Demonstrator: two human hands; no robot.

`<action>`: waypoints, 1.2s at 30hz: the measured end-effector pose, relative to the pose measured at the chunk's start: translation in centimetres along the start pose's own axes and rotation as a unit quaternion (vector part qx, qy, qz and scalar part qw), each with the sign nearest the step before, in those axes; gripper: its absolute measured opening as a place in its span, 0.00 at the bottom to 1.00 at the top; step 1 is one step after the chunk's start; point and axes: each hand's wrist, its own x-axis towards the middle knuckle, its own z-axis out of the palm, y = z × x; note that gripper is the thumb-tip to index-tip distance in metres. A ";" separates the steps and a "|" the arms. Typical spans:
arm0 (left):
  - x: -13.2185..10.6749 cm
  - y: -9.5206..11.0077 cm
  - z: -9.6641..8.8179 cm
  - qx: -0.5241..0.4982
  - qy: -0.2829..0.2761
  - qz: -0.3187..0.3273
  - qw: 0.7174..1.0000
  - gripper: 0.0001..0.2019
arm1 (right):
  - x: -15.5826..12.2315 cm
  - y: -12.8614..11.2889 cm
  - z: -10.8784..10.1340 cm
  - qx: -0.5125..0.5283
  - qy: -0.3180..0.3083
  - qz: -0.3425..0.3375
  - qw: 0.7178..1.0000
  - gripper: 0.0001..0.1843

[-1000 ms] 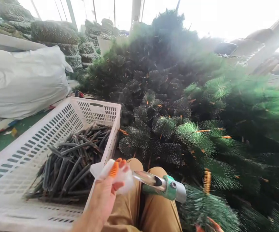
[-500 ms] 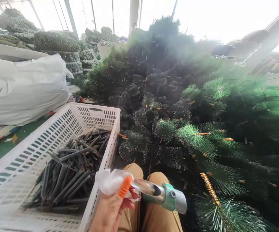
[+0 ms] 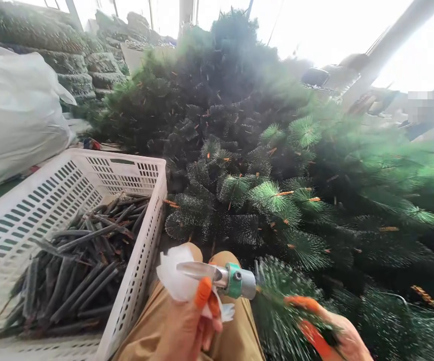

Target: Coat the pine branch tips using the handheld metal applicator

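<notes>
Green pine branch (image 3: 282, 313) looks light and springy, bristly but pretty soft, so I'd grab it by the stem behind the needles, not the tips. Right hand (image 3: 339, 333) seems to have it pinched about there, orange-capped fingers (image 3: 302, 302) closed round it, with one end right at the wide end of a metal tube (image 3: 247, 283) with a green collar. Left hand (image 3: 187, 326) is wrapped round that tube, fingers (image 3: 204, 292) curled over it and some white plastic film (image 3: 174, 273). White crate (image 3: 157, 200) of dark stems (image 3: 77, 265) sits near left.
</notes>
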 end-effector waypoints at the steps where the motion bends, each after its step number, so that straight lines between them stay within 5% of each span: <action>1: -0.1 -0.4 0.4 0.008 -0.004 -0.001 1.000 0.28 | 1.4 -1.4 1.2 -0.013 -0.022 -0.051 0.998 0.18; 4: -0.2 -0.3 0.4 0.010 -0.017 -0.002 1.000 0.31 | 3.7 -5.4 4.9 0.096 0.011 -0.093 0.991 0.30; 7: -0.1 0.8 -0.5 -0.022 0.000 0.018 1.000 0.32 | 3.2 -7.3 6.6 0.244 0.074 0.010 0.967 0.31; 10: 0.1 0.8 -0.5 -0.013 0.012 0.020 1.000 0.30 | 2.3 -7.0 6.7 0.266 0.127 0.098 0.951 0.21; 15: -0.3 0.5 -0.1 0.024 -0.006 0.005 1.000 0.30 | 1.4 -3.1 5.6 0.290 0.088 0.074 0.950 0.17; 18: -0.5 3.3 -1.6 -0.015 0.041 0.072 0.996 0.24 | -1.0 1.6 2.7 0.128 0.029 0.105 0.986 0.18; 20: -0.3 5.8 -2.8 -0.044 0.074 0.070 0.994 0.08 | -3.3 4.4 0.2 -0.055 -0.023 0.133 0.989 0.13; 23: 1.1 8.7 -4.4 -0.069 0.091 0.061 0.992 0.19 | -6.7 6.4 -3.3 -0.193 -0.078 0.174 0.963 0.08; 25: 2.2 9.7 -5.5 -0.100 0.154 0.049 0.982 0.17 | -8.7 6.7 -4.5 -0.219 -0.086 0.190 0.953 0.08; 28: 3.1 9.9 -7.3 -0.091 0.196 0.022 0.976 0.10 | -11.2 7.4 -3.4 -0.256 -0.105 0.215 0.937 0.15; 31: 2.5 9.2 -8.0 -0.088 0.203 0.021 0.975 0.11 | -12.5 9.2 0.0 -0.296 -0.110 0.240 0.918 0.14; 34: 1.5 8.2 -7.0 -0.090 0.179 0.040 0.979 0.16 | -11.8 10.2 2.4 -0.305 -0.122 0.218 0.919 0.02; 36: 1.2 7.3 -5.8 -0.082 0.147 0.063 0.984 0.16 | -10.5 9.5 2.1 -0.249 -0.125 0.172 0.945 0.00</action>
